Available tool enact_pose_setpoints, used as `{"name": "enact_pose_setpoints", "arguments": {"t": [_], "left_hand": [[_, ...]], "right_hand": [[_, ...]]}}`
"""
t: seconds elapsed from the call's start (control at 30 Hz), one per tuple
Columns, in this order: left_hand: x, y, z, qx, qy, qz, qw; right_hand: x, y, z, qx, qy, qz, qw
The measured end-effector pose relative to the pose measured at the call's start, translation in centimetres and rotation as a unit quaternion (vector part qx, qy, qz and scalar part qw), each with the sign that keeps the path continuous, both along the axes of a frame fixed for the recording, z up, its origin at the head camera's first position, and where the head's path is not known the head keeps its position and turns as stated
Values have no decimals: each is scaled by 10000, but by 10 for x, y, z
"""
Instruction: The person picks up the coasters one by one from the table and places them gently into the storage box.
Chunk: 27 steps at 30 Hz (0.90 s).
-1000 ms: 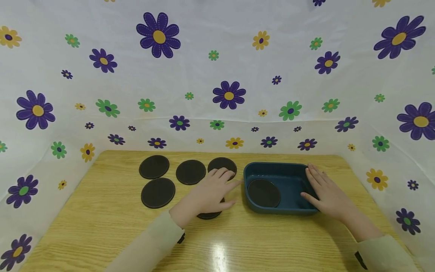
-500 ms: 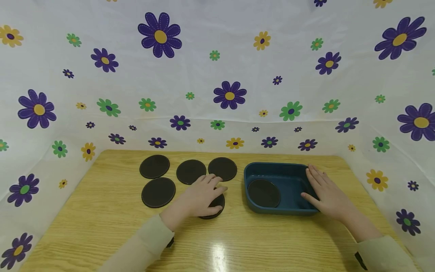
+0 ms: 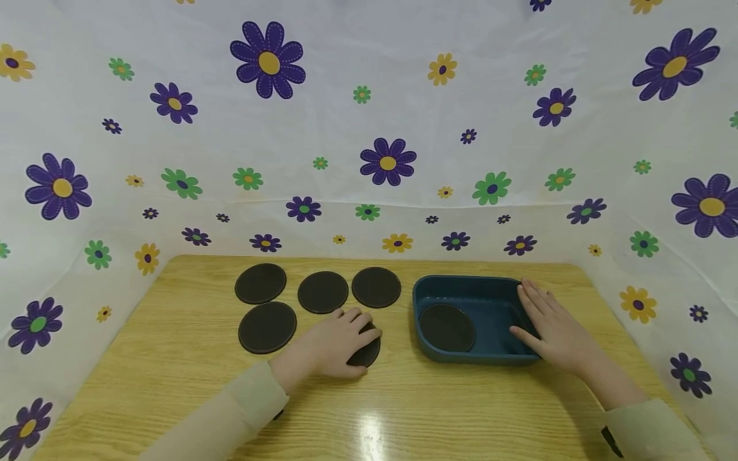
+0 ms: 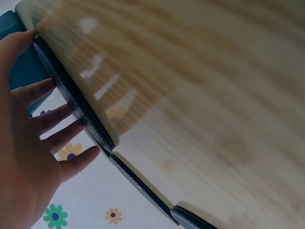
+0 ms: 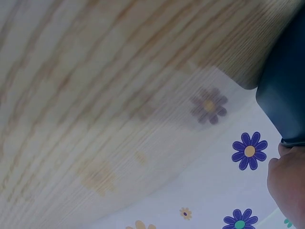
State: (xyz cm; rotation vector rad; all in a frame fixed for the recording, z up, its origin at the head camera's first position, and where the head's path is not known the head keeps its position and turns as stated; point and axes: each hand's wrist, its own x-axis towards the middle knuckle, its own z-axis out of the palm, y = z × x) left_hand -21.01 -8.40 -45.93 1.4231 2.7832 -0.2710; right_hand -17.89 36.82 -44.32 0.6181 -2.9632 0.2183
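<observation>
My left hand [image 3: 334, 342] lies over a round black coaster [image 3: 367, 352] on the table, partly covering it. The left wrist view shows its fingers spread and fairly straight, their tips at the edge of this coaster [image 4: 78, 98]; the thumb is at the near end. My right hand [image 3: 556, 330] rests on the right end of a dark blue rectangular tub [image 3: 487, 358], fingers laid straight along the rim and thumb over the inside. Another black coaster [image 3: 446, 328] lies in the tub's left end. Only part of the right hand [image 5: 288, 183] shows at the tub's corner in the right wrist view.
Several more coasters lie flat on the wooden table [image 3: 230, 397] to the left and back: a back left one [image 3: 261, 283], one in front of it [image 3: 268, 327], a middle one [image 3: 323, 292] and one beside the tub [image 3: 376, 287]. A white flowered cloth [image 3: 346, 128] surrounds the table.
My left hand has drawn back left and lowered over the nearest coaster, uncovering the back coaster beside the tub. Its thumb has shifted to the coaster's near edge. The right hand and tub have stayed put.
</observation>
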Motion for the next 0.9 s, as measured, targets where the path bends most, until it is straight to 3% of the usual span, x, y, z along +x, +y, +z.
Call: {"name": "enact_pose_setpoints", "arguments": {"t": [0.3, 0.57, 0.9], "left_hand": [[0, -2, -3, 143, -244, 76, 9996], [-2, -3, -3, 255, -345, -27, 9991], [-9, -5, -1, 367, -369, -50, 9986]], "right_hand": [[-1, -1, 3, -34, -146, -29, 9999], [-1, 1, -1, -40, 83, 74, 9999], [0, 1, -1, -10, 40, 83, 10000]]}}
